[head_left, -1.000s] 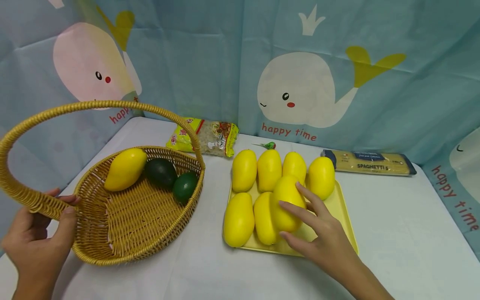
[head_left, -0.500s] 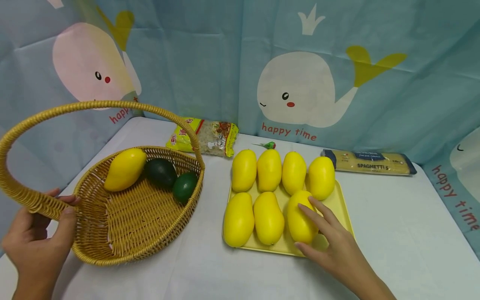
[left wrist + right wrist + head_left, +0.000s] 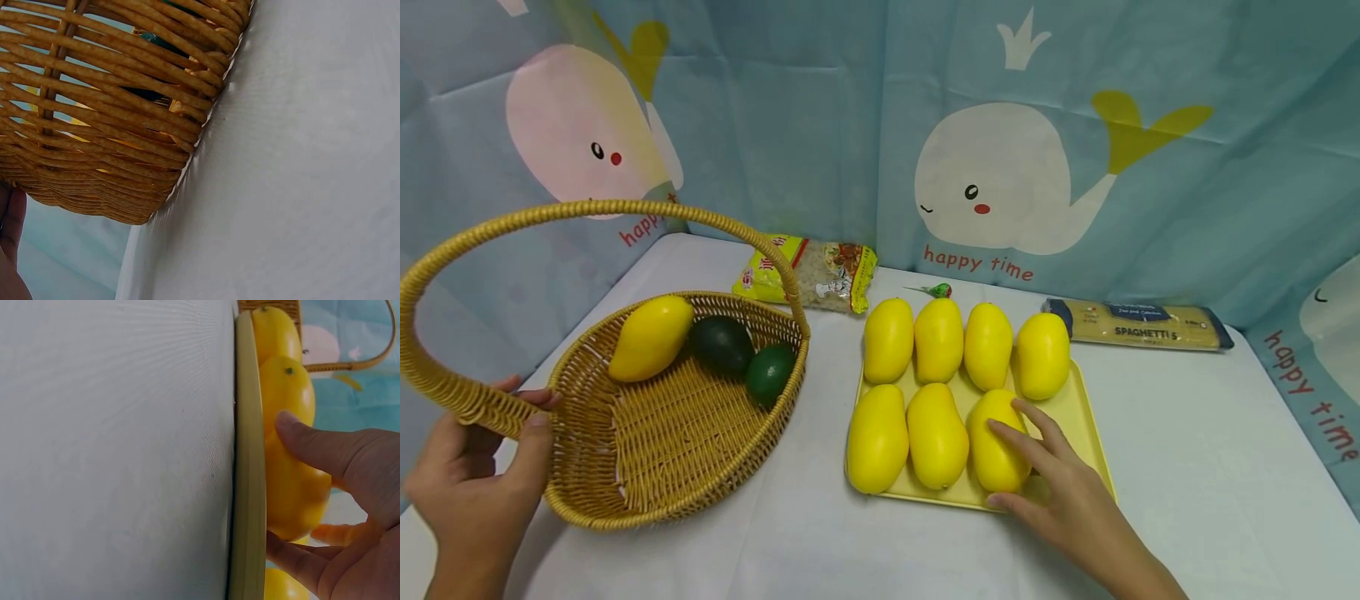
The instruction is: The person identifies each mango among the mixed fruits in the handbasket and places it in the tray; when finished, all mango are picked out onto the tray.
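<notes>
My left hand (image 3: 482, 492) grips the wicker basket (image 3: 662, 467) at the foot of its tall handle, with the thumb on the near side. Inside the basket lie a yellow mango (image 3: 652, 339) and two dark green avocados, one (image 3: 722, 346) beside the other (image 3: 771, 375). A yellow tray (image 3: 1086, 408) bears two rows of mangoes. On its front row, my right hand (image 3: 1067, 492) holds the rightmost mango (image 3: 997, 450) between thumb and fingers. In the right wrist view the thumb lies on this mango (image 3: 294, 494), and other fingers reach round its far side.
Behind the basket lies a yellow bag of dry food (image 3: 808, 275). A small green and red item (image 3: 938, 291) is behind the tray. A spaghetti packet (image 3: 1142, 325) lies at the back right. A blue whale-print curtain (image 3: 820, 150) stands behind the white table (image 3: 1210, 467).
The mango in my right hand has come down from above the front row onto the tray, then shifted slightly left towards its neighbour. My left hand and the basket have stayed in place.
</notes>
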